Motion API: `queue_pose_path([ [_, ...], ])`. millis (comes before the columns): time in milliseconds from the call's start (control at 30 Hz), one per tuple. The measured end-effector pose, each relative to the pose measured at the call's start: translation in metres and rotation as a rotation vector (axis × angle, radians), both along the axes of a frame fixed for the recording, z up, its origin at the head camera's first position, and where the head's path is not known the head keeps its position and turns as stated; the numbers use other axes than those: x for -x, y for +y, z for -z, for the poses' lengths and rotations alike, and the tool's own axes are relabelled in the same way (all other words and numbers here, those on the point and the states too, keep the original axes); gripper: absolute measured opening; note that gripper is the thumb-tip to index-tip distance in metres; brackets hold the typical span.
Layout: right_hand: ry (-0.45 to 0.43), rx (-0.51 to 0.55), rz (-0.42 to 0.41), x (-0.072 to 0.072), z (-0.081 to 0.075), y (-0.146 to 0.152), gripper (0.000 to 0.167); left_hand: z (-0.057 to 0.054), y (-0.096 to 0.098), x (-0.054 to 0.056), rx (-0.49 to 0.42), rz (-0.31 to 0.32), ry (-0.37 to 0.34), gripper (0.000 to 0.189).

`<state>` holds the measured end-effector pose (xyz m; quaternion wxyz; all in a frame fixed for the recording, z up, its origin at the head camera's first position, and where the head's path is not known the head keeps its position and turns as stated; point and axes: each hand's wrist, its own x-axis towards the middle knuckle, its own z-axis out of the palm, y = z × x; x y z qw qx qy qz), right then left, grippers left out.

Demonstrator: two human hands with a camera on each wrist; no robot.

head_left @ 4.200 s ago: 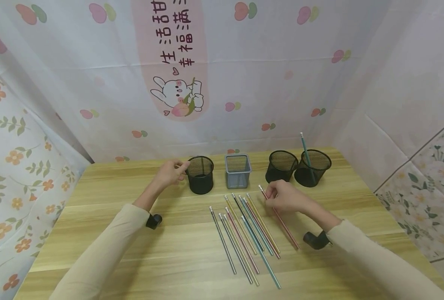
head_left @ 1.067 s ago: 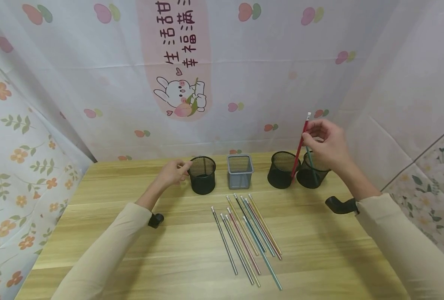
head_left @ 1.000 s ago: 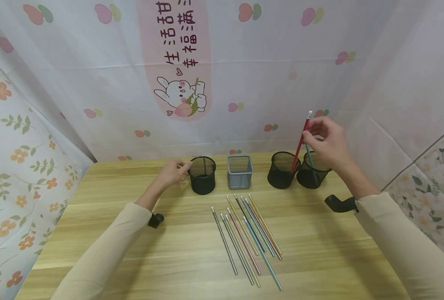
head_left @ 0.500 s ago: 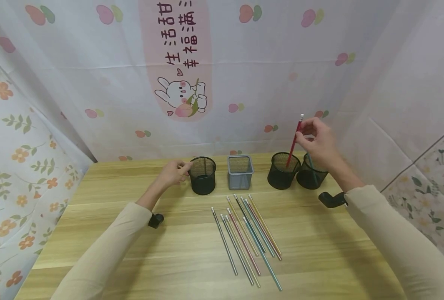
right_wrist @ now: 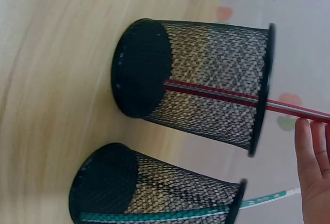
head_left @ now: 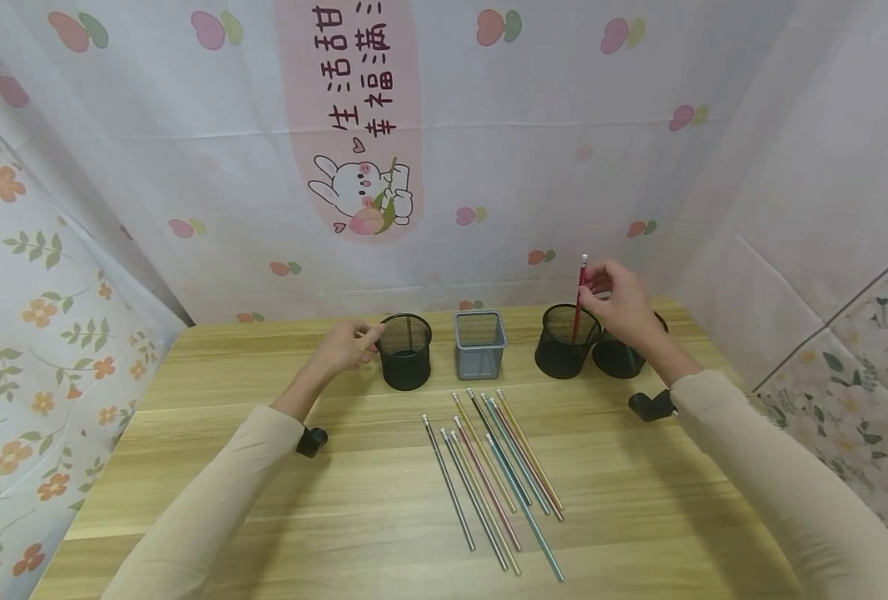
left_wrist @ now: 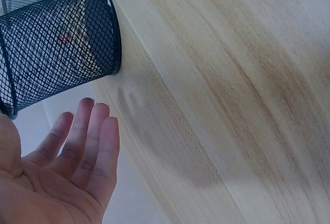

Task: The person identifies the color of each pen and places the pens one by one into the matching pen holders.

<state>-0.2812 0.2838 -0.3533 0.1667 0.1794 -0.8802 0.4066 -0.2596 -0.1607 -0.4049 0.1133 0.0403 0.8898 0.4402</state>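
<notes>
In the head view my right hand [head_left: 618,302] pinches a red pencil [head_left: 582,277] near its white eraser end. The pencil stands inside a black round mesh pencil cup [head_left: 559,360], and the right wrist view shows its lower end at the cup's solid base. My left hand [head_left: 348,346] is beside another black mesh cup [head_left: 404,371] at the left, thumb at its rim. Its other fingers [left_wrist: 105,136] are relaxed and apart from the cup in the left wrist view. A teal pencil [right_wrist: 263,200] leans in the rightmost black cup [head_left: 618,360], partly hidden by my right hand in the head view.
A grey square mesh cup [head_left: 479,362] stands between the black cups. Several pencils [head_left: 447,479] in gold, teal, red and dark colours lie loosely side by side on the wooden table [head_left: 211,467]. A printed curtain [head_left: 534,150] hangs behind the table.
My right hand took the red pencil from the table, raised it over the cups, then moved left and down, lowering it into the second cup from the right. My left hand stayed put.
</notes>
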Motion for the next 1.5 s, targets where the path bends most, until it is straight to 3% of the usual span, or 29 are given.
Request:
queue_pose_path([
  [300, -0.039, -0.013, -0.023, -0.004, 0.003, -0.001, 0.018, -0.001, 0.0, -0.001, 0.001, -0.001, 0.001, 0.057],
  [533, -0.016, -0.071, -0.054, -0.017, -0.001, -0.007, 0.011, -0.003, 0.001, -0.002, -0.002, -0.01, -0.008, 0.056],
  [800, -0.047, -0.107, -0.127, -0.036, -0.004, -0.02, 0.006, -0.004, 0.001, -0.002, 0.004, -0.003, -0.008, 0.058],
  [1067, -0.151, -0.123, -0.213, -0.05, -0.003, -0.035, 0.009, -0.003, 0.001, -0.002, 0.003, -0.006, -0.015, 0.058],
  [1500, -0.207, -0.178, -0.214, -0.059, 0.006, -0.041, 0.008, -0.003, 0.001, -0.003, 0.004, -0.005, -0.006, 0.055],
])
